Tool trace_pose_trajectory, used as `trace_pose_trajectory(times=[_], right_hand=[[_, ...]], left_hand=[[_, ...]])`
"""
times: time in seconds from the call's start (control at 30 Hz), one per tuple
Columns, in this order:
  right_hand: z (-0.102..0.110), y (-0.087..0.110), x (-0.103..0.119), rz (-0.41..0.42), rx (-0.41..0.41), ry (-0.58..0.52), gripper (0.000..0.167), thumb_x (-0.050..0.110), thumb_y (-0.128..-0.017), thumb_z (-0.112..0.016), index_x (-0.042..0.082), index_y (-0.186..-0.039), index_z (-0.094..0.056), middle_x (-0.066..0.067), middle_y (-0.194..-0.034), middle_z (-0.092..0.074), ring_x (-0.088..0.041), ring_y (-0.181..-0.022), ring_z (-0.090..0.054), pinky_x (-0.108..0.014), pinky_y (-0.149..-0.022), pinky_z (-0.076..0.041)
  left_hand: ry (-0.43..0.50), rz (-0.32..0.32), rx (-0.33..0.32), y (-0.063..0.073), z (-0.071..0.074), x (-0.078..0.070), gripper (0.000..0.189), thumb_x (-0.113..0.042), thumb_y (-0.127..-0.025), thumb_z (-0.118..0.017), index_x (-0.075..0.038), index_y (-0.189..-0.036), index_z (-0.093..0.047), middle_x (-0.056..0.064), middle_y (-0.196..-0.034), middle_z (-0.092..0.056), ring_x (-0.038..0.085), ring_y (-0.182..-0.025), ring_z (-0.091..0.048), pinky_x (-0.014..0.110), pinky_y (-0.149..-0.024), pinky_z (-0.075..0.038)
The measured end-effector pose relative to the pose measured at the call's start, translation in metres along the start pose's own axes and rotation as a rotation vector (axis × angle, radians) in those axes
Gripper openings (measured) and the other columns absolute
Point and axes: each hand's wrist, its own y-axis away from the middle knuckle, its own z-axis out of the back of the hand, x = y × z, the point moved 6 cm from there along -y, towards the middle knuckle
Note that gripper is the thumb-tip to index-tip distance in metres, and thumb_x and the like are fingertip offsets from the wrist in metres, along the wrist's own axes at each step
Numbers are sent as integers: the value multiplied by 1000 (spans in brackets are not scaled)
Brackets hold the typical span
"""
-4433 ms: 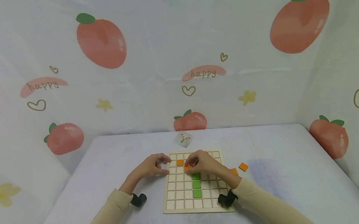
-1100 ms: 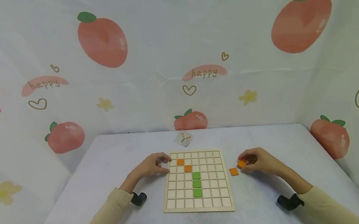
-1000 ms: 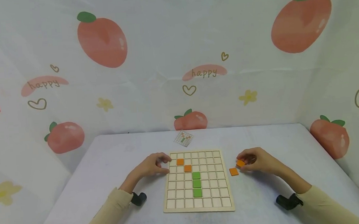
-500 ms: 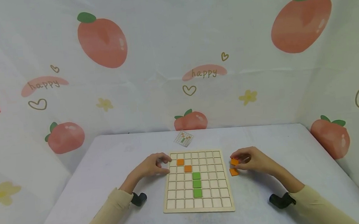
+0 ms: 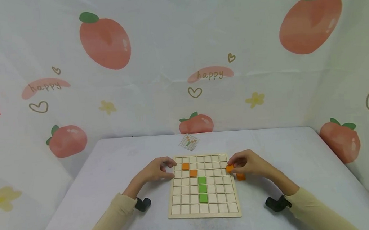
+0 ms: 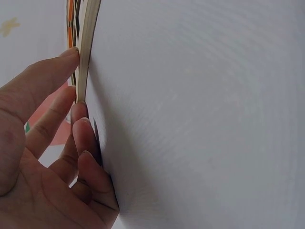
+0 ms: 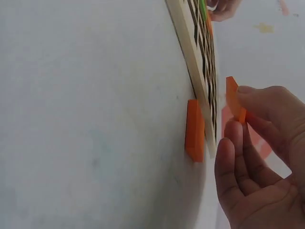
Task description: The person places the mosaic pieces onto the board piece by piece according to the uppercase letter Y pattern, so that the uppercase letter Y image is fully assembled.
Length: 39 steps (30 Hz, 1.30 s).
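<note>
In the head view a wooden grid board (image 5: 186,216) lies on the table, bearing three green tiles (image 5: 202,188) in a column and two orange tiles in its cells, one orange tile (image 5: 193,173) nearer the middle. My right hand (image 5: 251,163) pinches another orange tile (image 7: 233,98) between thumb and fingers, over the board's right edge. Just below that hand a loose orange tile (image 7: 193,131) lies on the table beside the board. My left hand (image 5: 156,169) touches the board's left edge with thumb and fingertips, spread apart and relaxed; the left wrist view shows this contact closely.
Behind the board a small card (image 5: 188,142) with a printed grid pattern lies on the white table (image 5: 125,152). A cloth with fruit prints (image 5: 154,59) hangs behind and at the sides. Each wrist wears a black camera, such as the right camera (image 5: 277,204).
My right hand went from the board to the right, took up an orange tile, and has carried it left to the board's right edge. My left hand has stayed at the left edge.
</note>
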Motion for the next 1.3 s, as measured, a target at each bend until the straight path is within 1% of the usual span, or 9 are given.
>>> trace_pose_trajectory(times=[0.13,0.27,0.5,0.63,0.9,1.07,1.13,1.3], right_hand=[[-5,-5,2,-12,-2,-17,21,2,-86,-81,1,-106,-74,-6,-100,-72,-20,-86,-67,-27,-78,-55],[-10,-10,4,-28,0,-42,22,3,-86,-81,0,-106,-75,-7,-100,-72,-22,-85,-68,-29,-77,-55],[-18,-15,10,-30,-7,-65,23,3,-86,-81,0,-108,-74,-8,-104,-72,-21,-86,-68,-28,-79,-55],[-21,-18,15,-19,-5,-92,23,2,-87,-81,-1,-109,-74,-11,-106,-72,-23,-89,-70,-29,-80,-56],[-26,-23,17,-19,1,-127,24,1,-84,-82,-1,-107,-74,-12,-105,-72,-26,-87,-70,-31,-80,-56],[-31,-28,18,-22,3,-126,25,1,-84,-83,-2,-107,-74,-12,-107,-72,-27,-89,-70,-32,-80,-56],[-34,-30,17,-31,5,-114,25,2,-84,-83,-1,-107,-75,-11,-106,-72,-26,-89,-70,-32,-80,-56],[-42,-34,18,-20,21,-112,24,1,-84,-82,-3,-106,-74,-12,-104,-72,-26,-86,-70,-31,-78,-57]], left_hand=[[-2,-11,4,0,0,0,38,-14,-82,-86,-10,-117,-71,1,-104,-60,18,-81,-51,33,-71,-45],[6,-16,6,0,0,0,38,-13,-82,-86,-9,-116,-71,1,-104,-60,18,-80,-51,33,-71,-45],[11,-10,9,0,0,0,37,-13,-82,-86,-9,-116,-71,1,-103,-60,18,-80,-51,32,-70,-44],[10,-1,8,0,0,0,38,-14,-82,-86,-9,-116,-71,1,-104,-60,18,-80,-51,32,-70,-44],[10,2,6,1,0,0,38,-13,-82,-86,-9,-117,-71,1,-104,-61,18,-81,-51,33,-71,-44],[1,13,2,0,0,0,38,-13,-82,-86,-10,-117,-71,1,-104,-61,19,-82,-51,34,-72,-45],[-2,17,2,0,0,1,38,-13,-82,-86,-10,-117,-71,0,-104,-61,19,-82,-51,34,-73,-45],[4,14,4,0,-1,1,38,-13,-82,-86,-10,-117,-71,1,-104,-60,19,-82,-51,34,-72,-45]])
